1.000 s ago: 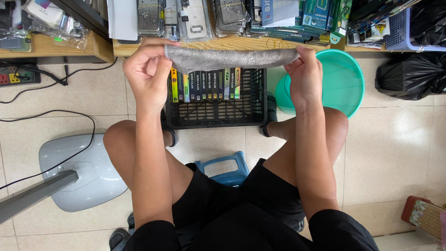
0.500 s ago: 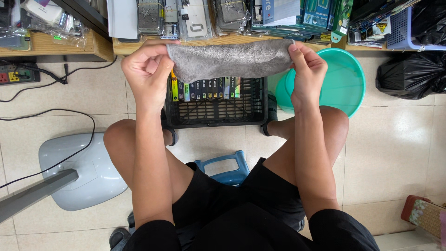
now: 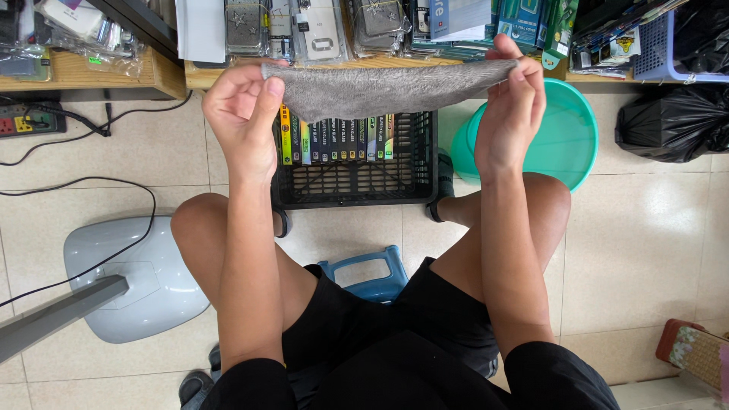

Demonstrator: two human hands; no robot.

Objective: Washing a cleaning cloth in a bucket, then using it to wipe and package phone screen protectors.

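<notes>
Grey cloth point(image 3: 387, 89). Behind it, black crate point(image 3: 357, 176) with multicoloured box spines; right, teal basin point(image 3: 566, 137); left, pale-grey fan base point(image 3: 137, 273).

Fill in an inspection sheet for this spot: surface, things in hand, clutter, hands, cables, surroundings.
Surface: pale tiled floor; the person sits on a blue stool.
Things in hand: grey cloth, held stretched flat between both hands above a black crate.
Clutter: a row of slim boxes stands upright in the crate; packaged goods crowd the wooden shelf.
Hands: left hand pinches the cloth's left end; right hand pinches the right end.
Cables: black cable loops across the floor; power strip under the shelf.
Surroundings: green basin, black bag, grey fan base, blue basket.
</notes>
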